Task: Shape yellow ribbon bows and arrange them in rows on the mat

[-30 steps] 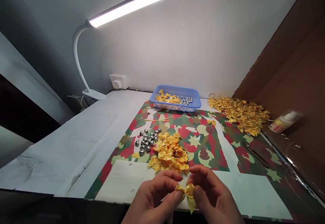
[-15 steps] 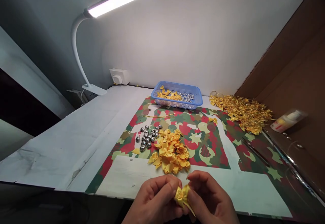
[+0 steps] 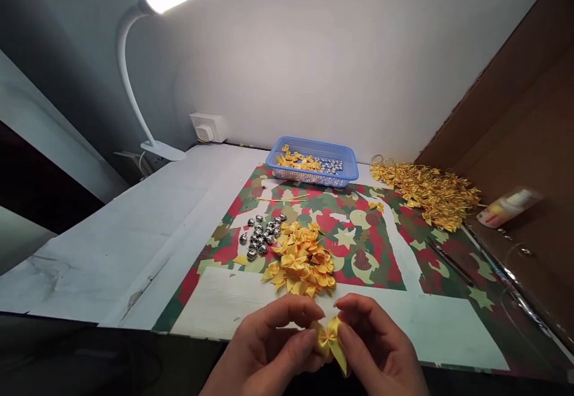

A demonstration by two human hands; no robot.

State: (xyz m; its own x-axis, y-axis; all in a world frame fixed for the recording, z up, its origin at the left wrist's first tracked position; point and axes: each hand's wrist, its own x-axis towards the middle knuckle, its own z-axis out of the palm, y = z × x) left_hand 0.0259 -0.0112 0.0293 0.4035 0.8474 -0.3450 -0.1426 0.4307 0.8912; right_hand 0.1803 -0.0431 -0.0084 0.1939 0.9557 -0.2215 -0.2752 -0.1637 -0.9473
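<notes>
A yellow ribbon bow [image 3: 330, 337] is pinched between both hands at the table's near edge. My left hand [image 3: 273, 342] grips the bow's left loop with thumb and fingers, its index finger raised and curved. My right hand [image 3: 379, 342] holds the right loop the same way, one ribbon tail hanging below its thumb. Just beyond the hands lies a heap of yellow ribbon bows [image 3: 298, 261]. Left of that heap, several silver jingle bells [image 3: 262, 237] sit loose on the patterned paper.
A blue basket [image 3: 350, 171] with bows and bells stands against the wall. To its right is a large pile of bows with gold cord [image 3: 430, 192]. Tweezers [image 3: 449, 261] and a bottle [image 3: 509, 207] lie at the right. A lamp [image 3: 128, 79] shines from the left.
The view has shifted slightly. The left index finger has lifted off the bow, and the left hand has opened out a little. Both hands still hold the bow.
</notes>
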